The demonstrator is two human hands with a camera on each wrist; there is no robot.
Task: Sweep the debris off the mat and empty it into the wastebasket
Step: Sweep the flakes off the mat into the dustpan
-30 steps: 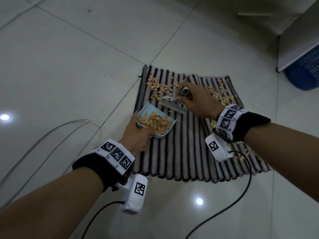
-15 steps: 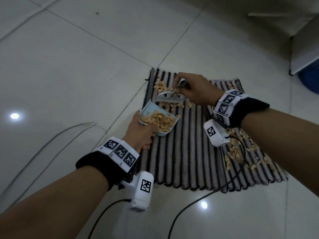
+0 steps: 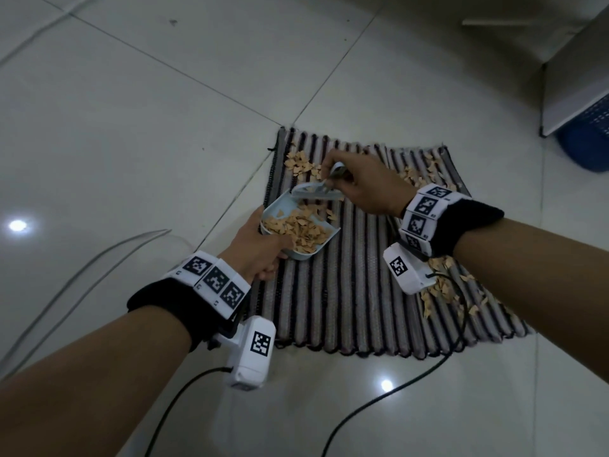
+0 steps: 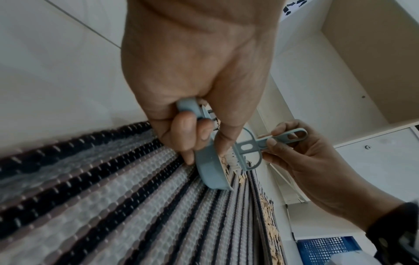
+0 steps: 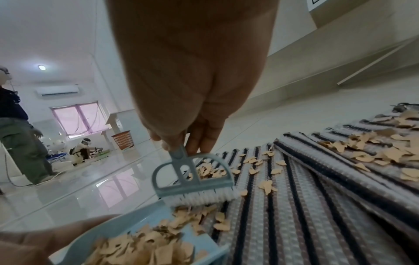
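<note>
A striped mat (image 3: 346,291) lies on the tiled floor, strewn with tan debris (image 3: 301,166) at its far left and along its right side (image 3: 441,288). My left hand (image 3: 260,249) grips a light-blue dustpan (image 3: 280,209) heaped with chips, its mouth on the mat. My right hand (image 3: 359,186) pinches the handle of a small blue brush (image 3: 314,191) whose white bristles (image 5: 204,196) sit at the dustpan's mouth (image 5: 145,215). In the left wrist view my fingers (image 4: 183,136) curl round the dustpan (image 4: 211,168), with the brush (image 4: 260,145) beyond it.
A blue wastebasket (image 3: 590,140) stands at the far right under a white cabinet (image 3: 573,84). Cables (image 3: 395,390) trail over the floor and the mat's near right corner. In the right wrist view, other people (image 5: 18,125) and an orange basket (image 5: 123,139) are far off.
The brush has been drawn from the mat's far left toward the dustpan, pushing more chips into it. The head view has swung, so the wastebasket shows again.
</note>
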